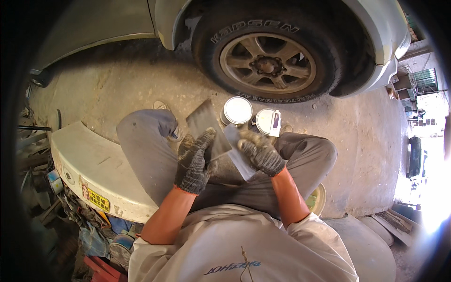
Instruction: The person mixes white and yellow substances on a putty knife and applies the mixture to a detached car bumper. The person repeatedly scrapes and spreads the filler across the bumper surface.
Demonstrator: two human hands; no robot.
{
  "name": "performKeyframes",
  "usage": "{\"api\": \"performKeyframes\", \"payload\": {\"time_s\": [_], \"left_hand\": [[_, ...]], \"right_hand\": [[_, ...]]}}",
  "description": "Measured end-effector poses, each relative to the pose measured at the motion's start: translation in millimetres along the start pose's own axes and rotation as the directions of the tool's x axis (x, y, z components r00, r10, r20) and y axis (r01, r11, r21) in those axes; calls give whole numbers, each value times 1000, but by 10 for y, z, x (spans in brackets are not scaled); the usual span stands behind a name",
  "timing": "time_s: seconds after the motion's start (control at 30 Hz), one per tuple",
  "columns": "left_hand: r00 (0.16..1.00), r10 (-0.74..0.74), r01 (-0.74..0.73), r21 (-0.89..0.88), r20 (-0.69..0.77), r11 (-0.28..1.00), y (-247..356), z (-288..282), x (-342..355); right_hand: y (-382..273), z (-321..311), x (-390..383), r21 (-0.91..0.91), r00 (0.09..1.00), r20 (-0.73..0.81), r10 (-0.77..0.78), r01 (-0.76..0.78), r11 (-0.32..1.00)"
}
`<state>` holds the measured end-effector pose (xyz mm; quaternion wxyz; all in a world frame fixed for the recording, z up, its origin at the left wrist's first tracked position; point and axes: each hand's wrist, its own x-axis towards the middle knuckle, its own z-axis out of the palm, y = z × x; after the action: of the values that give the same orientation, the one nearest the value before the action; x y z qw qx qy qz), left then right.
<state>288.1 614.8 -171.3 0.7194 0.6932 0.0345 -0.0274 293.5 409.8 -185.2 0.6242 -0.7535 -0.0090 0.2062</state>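
Note:
Both hands wear grey knit work gloves and meet above my lap, between my bent knees. My left hand (195, 162) is closed around the edge of a dark, flat rectangular metal plate (201, 117), which tilts up and away from me. My right hand (264, 152) grips a shiny, thin metal scraper blade (241, 163). Its edge lies close to or against the plate; motion blur hides whether they touch. Just beyond the hands stand a larger round can (237, 111) with a white top and a smaller can (266, 120).
A car wheel (268, 66) stands close ahead under a pale car body (103, 21). At the left lies a loose cream bumper (103, 174), with piled scrap behind it. A small white-and-dark item (276, 123) rests on the smaller can. A round container (318, 199) sits by my right thigh.

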Motion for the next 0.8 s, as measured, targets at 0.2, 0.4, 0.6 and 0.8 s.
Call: {"api": "performKeyframes", "payload": {"time_s": [0.2, 0.4, 0.6, 0.8], "left_hand": [[976, -96, 55, -203, -197, 978, -210, 89, 185], [993, -85, 97, 144, -87, 985, -397, 88, -2], [656, 273, -686, 405, 704, 604, -457, -337, -95], [980, -145, 121, 169, 136, 978, -216, -308, 73]], "right_hand": [[57, 109, -56, 1, 915, -395, -85, 92, 996], [183, 361, 55, -688, 734, -449, -510, 79, 721], [-140, 3, 282, -584, 753, -415, -510, 209, 784], [-419, 19, 153, -465, 893, -288, -345, 184, 866]]}}
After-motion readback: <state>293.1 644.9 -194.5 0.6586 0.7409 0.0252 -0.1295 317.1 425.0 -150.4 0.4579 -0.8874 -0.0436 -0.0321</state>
